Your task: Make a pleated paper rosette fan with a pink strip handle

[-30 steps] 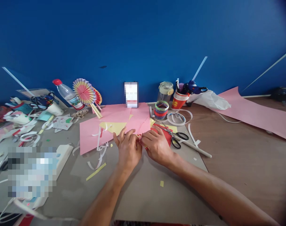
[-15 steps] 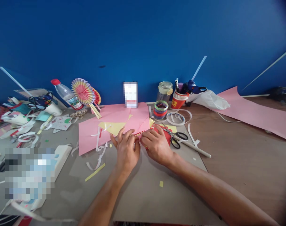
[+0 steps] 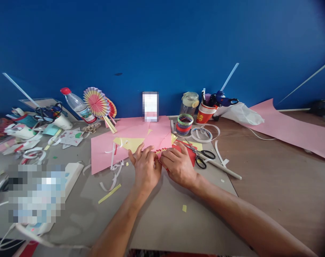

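Between the fingertips of both hands is a small pleated paper, its red and yellow zigzag edge showing above the thumbs and most of it hidden. My left hand pinches its left side with thumb and forefinger, the other fingers raised. My right hand is closed over its right side, knuckles up. Behind the hands lie pink paper sheets and a yellow piece. Red paper shows past my right hand, where scissors with black handles lie beside a pale stick.
A finished pleated paper fan leans by a plastic bottle at the back left. Stacked tape rolls, a jar and a red cup of tools stand back right. A power strip lies left, paper strips around.
The whole view has shifted slightly, with things appearing a little further right. Both hands stay together on the pleated paper, fingers barely moved.
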The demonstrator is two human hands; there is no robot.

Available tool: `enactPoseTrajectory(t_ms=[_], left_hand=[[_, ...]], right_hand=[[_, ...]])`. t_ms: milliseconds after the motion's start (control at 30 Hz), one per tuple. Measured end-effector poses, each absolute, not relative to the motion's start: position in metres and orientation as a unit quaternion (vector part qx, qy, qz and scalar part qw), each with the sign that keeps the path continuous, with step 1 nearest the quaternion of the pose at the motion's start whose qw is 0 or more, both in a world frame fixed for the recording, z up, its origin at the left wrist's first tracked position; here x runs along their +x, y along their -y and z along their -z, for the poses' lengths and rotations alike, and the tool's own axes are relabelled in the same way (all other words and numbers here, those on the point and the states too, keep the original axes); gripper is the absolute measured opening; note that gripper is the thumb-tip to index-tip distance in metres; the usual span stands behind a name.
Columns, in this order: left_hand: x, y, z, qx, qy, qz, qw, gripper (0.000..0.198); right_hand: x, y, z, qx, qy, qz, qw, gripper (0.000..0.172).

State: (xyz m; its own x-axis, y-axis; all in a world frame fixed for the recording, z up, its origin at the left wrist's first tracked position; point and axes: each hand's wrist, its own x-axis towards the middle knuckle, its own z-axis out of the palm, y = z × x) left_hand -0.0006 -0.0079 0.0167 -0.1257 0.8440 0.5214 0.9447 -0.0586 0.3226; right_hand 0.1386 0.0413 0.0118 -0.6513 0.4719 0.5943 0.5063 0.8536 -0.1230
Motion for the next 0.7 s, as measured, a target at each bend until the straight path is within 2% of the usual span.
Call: enactPoseTrajectory(t_ms=[200, 333, 400, 533, 700], left_hand=[[-0.001, 0.009, -0.020, -0.658, 0.670, 0.329, 0.104, 0.012], [-0.007, 0.012, -0.031, -0.620, 0.663, 0.407, 0.104, 0.045], [-0.013, 0.012, -0.035, -0.605, 0.657, 0.441, 0.082, 0.049], [-0.023, 0.010, -0.033, -0.623, 0.653, 0.431, 0.023, 0.030], [-0.026, 0.007, -0.026, -0.660, 0.601, 0.448, 0.044, 0.010]], right_hand=[[0.140, -0.046, -0.013, -0.287, 0.895, 0.021, 0.341, 0.020], [0.144, -0.052, -0.017, -0.314, 0.878, -0.004, 0.361, 0.018], [0.146, -0.054, -0.020, -0.322, 0.871, -0.012, 0.371, 0.018], [0.148, -0.056, -0.024, -0.315, 0.873, -0.031, 0.371, 0.019], [0.148, -0.055, -0.030, -0.306, 0.887, -0.052, 0.343, 0.019]])
